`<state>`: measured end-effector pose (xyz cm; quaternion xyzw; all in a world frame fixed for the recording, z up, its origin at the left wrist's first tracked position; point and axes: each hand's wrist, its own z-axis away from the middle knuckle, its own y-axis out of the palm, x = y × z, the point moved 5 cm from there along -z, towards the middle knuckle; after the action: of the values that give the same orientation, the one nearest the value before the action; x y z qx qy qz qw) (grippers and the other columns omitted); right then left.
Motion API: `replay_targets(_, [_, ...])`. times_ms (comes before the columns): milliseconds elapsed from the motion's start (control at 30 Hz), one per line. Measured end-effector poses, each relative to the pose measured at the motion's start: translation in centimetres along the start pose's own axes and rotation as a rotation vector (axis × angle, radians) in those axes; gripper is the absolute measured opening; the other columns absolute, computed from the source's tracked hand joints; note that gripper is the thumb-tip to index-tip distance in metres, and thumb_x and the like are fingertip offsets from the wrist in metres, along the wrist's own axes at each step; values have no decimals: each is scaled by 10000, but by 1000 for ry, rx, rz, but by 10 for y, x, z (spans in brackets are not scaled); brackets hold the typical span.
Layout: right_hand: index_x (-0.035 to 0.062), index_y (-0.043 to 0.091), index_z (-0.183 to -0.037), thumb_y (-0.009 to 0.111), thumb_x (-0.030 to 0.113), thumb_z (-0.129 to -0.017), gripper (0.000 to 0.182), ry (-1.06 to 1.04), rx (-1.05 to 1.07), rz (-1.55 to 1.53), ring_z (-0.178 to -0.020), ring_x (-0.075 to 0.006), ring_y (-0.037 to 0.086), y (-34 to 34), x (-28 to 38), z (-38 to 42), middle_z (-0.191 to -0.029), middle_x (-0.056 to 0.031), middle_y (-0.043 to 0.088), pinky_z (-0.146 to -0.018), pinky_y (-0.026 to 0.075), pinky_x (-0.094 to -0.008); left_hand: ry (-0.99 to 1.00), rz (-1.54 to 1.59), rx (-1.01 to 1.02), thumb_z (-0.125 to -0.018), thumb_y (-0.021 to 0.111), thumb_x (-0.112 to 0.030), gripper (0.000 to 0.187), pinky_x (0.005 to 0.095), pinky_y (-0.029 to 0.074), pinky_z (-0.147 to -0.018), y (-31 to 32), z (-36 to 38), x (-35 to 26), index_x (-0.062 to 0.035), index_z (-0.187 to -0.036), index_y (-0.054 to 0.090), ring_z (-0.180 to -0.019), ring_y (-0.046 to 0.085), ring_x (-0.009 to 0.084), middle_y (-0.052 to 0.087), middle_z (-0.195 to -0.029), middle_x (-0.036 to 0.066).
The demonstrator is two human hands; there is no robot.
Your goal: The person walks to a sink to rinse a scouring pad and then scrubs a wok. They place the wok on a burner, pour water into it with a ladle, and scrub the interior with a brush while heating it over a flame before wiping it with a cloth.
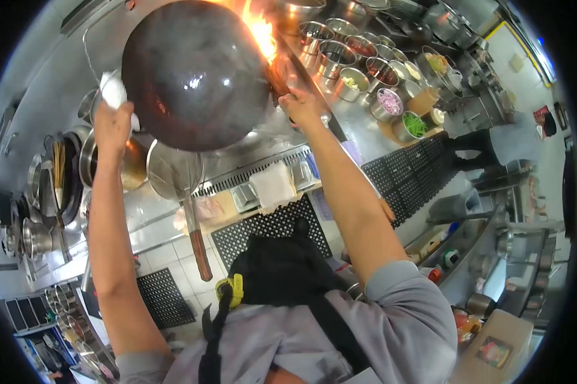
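Note:
A large dark wok (195, 80) is tilted up over the stove, its smoky, shiny inside facing me. My left hand (114, 125) is closed on a folded white cloth (113, 91) at the wok's left edge. My right hand (301, 107) is closed around a brown handle (275, 80) beside the wok's right edge, just below the flame; I cannot tell which tool it belongs to. Orange flames (261, 32) rise at the wok's upper right. Below the wok, a round wire-mesh strainer (174, 169) with a wooden handle lies across the counter edge.
Metal pots of ingredients stand at the right, including sliced onion (389, 101) and chopped greens (414, 125). A metal pot (131, 163) sits left of the strainer. A folded cloth (272, 185) lies on the front ledge. Another person (487, 147) stands at far right, near black floor mats (407, 176).

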<state>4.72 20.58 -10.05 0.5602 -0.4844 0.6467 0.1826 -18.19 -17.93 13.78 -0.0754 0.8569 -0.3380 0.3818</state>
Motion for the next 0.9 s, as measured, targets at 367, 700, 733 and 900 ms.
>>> replay_targets(367, [-38, 497, -1375, 751, 178, -847, 624, 318, 24, -547, -589, -145, 591, -29, 38, 88, -892, -62, 689, -424, 435, -292, 271, -171, -125, -761, 672, -145, 655, 438, 539, -801, -1, 110, -60, 33, -1346, 438, -913, 667, 434, 661, -1017, 257])
replay_targets(700, [64, 599, -1242, 725, 232, -876, 422, 369, 298, -609, -577, -194, 612, -84, 30, 52, -909, -90, 680, -440, 484, -281, -152, -165, -129, -821, 604, -236, 416, 407, 507, -811, -12, 72, -16, 39, -1131, 566, -912, 664, 393, 673, -965, 219])
replay_targets(733, [72, 600, -1245, 719, 235, -883, 415, 340, 322, -693, -573, -195, 611, -101, 21, 44, -912, -93, 680, -437, 485, -279, -136, -86, -160, -816, 611, -232, 398, 401, 507, -804, -12, 70, -4, 40, -1105, 575, -902, 665, 364, 677, -955, 199])
replay_targets(900, [68, 588, -1290, 706, 251, -891, 454, 581, 412, -673, -575, -193, 624, -171, -22, 113, -935, -101, 689, -423, 479, -282, -399, 483, -300, -821, 645, -207, 249, 324, 504, -714, 70, 106, 61, 4, -951, 616, -762, 602, 169, 646, -859, 70])
